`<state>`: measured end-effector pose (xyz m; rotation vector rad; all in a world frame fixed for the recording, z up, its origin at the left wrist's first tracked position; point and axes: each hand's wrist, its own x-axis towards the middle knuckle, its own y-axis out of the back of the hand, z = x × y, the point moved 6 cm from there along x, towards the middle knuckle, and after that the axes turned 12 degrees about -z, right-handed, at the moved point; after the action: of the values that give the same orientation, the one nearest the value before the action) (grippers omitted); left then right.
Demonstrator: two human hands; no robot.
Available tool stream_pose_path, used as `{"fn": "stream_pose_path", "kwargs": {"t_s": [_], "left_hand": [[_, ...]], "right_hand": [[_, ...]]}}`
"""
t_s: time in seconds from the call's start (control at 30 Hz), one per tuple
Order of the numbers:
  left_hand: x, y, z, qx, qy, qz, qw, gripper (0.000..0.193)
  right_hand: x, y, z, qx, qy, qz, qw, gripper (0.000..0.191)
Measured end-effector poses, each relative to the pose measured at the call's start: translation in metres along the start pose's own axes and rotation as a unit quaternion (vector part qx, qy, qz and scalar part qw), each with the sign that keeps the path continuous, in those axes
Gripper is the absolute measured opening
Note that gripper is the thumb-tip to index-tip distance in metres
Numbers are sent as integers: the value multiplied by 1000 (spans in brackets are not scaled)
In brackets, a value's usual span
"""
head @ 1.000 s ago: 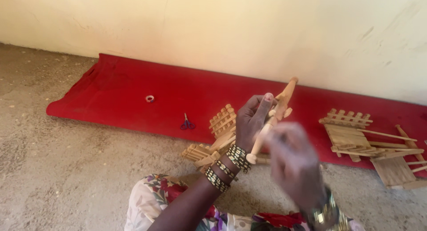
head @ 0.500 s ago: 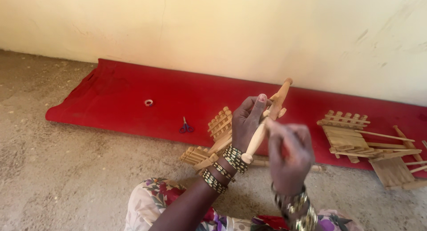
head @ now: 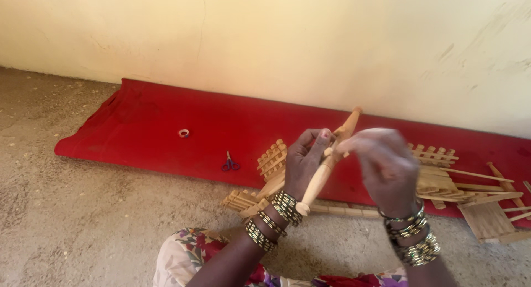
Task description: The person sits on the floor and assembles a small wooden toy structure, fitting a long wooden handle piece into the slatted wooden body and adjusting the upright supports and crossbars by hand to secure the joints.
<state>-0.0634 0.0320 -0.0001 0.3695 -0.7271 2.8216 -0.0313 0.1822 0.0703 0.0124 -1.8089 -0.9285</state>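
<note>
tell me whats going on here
A person sits on a gritty floor and holds a turned wooden stick up with both hands. The left hand wraps its middle, and the right hand pinches near its upper end. Both wrists wear beaded bangles. Ahead, a red mat lies along the wall. On the mat are small slatted wooden pieces, more wooden frames to the right, small scissors and a tape roll.
</note>
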Motion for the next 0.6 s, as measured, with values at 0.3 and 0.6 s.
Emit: {"fn": "stream_pose_path", "kwargs": {"t_s": [0.3,0.6], "left_hand": [[-4,-3,-10,-8,14,-26,1000,26],[-7,5,-8,37,29,-13,999,23]], "right_hand": [[28,-1,27,40,60,-196,978,16],[23,0,52,-58,-20,-132,989,7]]}}
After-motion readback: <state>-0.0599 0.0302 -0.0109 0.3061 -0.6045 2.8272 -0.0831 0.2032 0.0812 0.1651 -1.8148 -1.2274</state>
